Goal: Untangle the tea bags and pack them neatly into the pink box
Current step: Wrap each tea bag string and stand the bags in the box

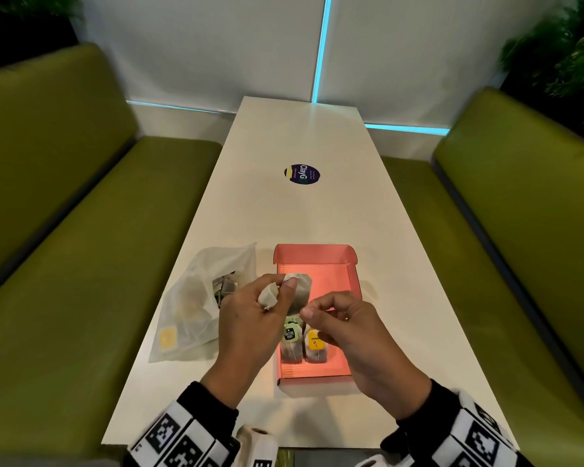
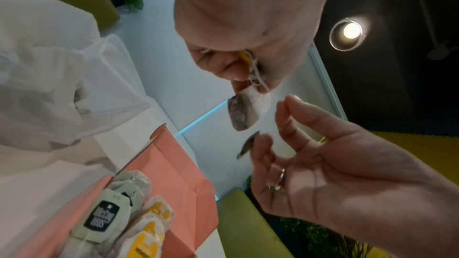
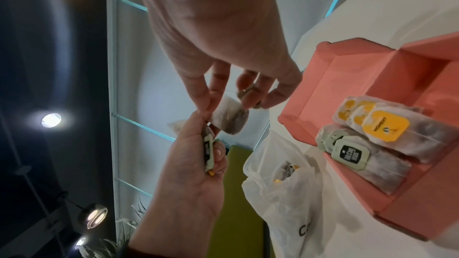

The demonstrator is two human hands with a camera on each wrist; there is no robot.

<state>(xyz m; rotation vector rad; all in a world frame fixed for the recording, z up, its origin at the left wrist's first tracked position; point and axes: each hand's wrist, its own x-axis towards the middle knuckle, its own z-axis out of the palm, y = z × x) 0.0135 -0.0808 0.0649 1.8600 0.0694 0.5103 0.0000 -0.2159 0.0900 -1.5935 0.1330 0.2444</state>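
a few tea bags (image 1: 303,345) are already lying in the pink box (image 1: 349,264) while the left hand (image 1: 250,326) is gripping a tangled clump (image 1: 289,291), the right hand (image 1: 354,332) is pinching its string, and more are waiting in the plastic bag (image 1: 196,305).

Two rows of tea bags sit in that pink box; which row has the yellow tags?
The right-hand row in the pink box, nearer the right hand. Its tags are yellow; the left row beside it has pale green tags with dark labels.

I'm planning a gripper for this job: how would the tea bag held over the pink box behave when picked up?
Probably floppy: the tea bag is thin paper that hangs limp from the left hand. Likely very light, since fingertips alone carry it. Its string, pinched by the right hand, seems apt to snag; loose strings bunch in the left hand in the left wrist view.
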